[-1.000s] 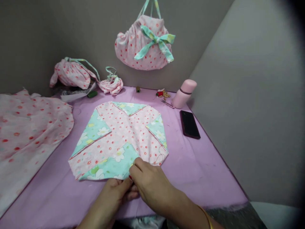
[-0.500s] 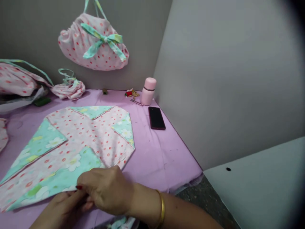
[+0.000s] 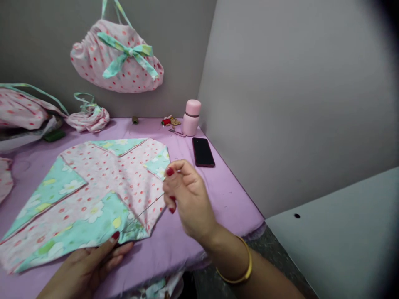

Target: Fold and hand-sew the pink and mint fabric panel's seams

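A pink dotted cloth [image 3: 106, 178] with mint-green floral corner pieces [image 3: 71, 232] lies spread on the table. My left hand [image 3: 93, 265] pinches its near edge, thumb on top and fingers underneath. Raised above the cloth's right side, my right hand [image 3: 190, 199] is closed in a pinch. A taut dark thread [image 3: 149, 206] runs from that hand down to the green corner piece near my left thumb, where the cloth is puckered. Whether a needle sits between my right fingertips I cannot make out.
A lilac cloth covers the table [image 3: 224, 203]. Along the back are a pink bottle [image 3: 191, 118], a phone [image 3: 203, 152], small snips [image 3: 176, 133], a red thread spool [image 3: 166, 122] and a gathered pouch [image 3: 90, 118]. A dotted bag [image 3: 118, 58] hangs above.
My right hand has moved up and right, away from my left hand, drawing the thread taut. My left hand stays at the cloth's near edge. The view has shifted slightly.
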`<state>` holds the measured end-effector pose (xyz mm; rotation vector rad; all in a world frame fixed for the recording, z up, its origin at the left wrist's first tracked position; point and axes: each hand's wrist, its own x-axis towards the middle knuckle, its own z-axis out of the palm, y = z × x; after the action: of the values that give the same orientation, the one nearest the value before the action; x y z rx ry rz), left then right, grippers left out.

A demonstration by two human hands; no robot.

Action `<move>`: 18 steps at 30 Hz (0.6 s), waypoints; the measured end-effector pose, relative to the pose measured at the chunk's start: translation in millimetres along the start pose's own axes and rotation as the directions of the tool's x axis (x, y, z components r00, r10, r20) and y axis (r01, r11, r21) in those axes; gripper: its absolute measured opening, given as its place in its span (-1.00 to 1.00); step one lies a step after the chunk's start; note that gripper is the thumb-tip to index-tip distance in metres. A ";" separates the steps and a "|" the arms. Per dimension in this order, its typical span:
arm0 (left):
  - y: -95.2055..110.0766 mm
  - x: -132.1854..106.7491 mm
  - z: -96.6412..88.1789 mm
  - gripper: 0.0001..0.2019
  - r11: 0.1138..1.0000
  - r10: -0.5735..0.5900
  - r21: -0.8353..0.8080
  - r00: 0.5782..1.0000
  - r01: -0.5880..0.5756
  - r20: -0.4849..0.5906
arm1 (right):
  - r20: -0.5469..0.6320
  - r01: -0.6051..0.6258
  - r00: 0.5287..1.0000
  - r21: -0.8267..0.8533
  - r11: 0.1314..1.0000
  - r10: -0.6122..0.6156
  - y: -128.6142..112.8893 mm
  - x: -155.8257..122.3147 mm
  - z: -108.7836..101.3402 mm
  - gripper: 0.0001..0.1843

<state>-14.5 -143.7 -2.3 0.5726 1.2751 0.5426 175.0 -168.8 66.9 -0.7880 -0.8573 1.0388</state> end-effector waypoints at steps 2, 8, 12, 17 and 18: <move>3.1 -2.8 2.9 -0.85 0.999 -0.044 0.013 0.999 0.044 0.005 | -0.091 0.083 0.993 0.013 0.996 -0.081 -12.1 2.9 -3.1 -0.87; 13.4 -19.7 13.4 -0.87 0.996 0.017 0.086 1.000 -0.017 0.010 | -0.444 0.314 0.828 -0.136 0.940 -0.341 -36.8 9.0 -18.0 -0.88; 12.9 -22.2 11.4 -0.92 0.998 0.047 0.031 0.998 -0.049 0.052 | -0.550 0.432 0.684 -0.224 0.874 -0.479 -43.3 17.5 -29.4 -0.87; 10.7 -19.6 9.9 -0.89 0.999 0.042 -0.026 0.997 -0.040 0.070 | -0.479 0.426 0.714 -0.281 0.860 -0.510 -17.9 26.3 -26.9 -0.92; 10.0 -18.1 9.7 -0.88 0.999 0.036 -0.037 0.997 -0.034 0.061 | -0.408 0.347 0.791 -0.314 0.884 -0.456 -7.5 26.2 -23.9 -0.93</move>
<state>-9.4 -149.2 19.3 0.5779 1.1965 0.5720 205.8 -149.9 68.4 -0.9459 -0.6786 0.3377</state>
